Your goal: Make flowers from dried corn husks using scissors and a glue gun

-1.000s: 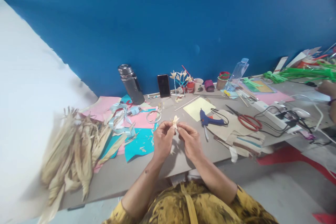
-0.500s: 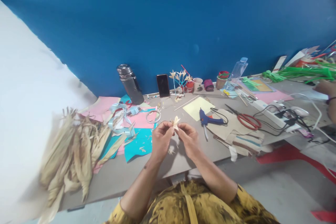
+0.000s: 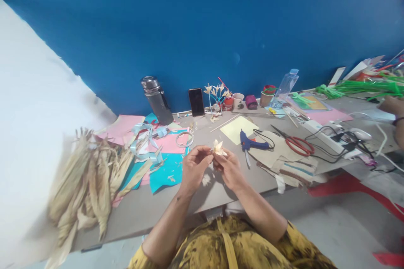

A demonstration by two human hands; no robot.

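A small pale flower with pointed petals (image 3: 219,148), seemingly of dried corn husk, is held up between my two hands over the front of the table. My right hand (image 3: 229,168) is closed on it with thumb and fingers. My left hand (image 3: 196,166) is closed in a pinch just left of the petals, at the flower's base; the fingers partly hide what lies between them. Behind stand several similar husk flowers on light blue stems (image 3: 216,94). A blue glue gun (image 3: 254,142) lies right of my hands.
Dried corn husks (image 3: 91,180) are heaped at the left. Blue felt (image 3: 167,172), a tape roll (image 3: 184,139), a flask (image 3: 158,103) and a phone (image 3: 196,102) lie or stand nearby. To the right are red-handled scissors (image 3: 298,146), a power strip (image 3: 325,134) and another person's hand (image 3: 391,105).
The flower has moved slightly right and turned, its petals now facing up and right over my right fingers. My left fingers have shifted to its left side.
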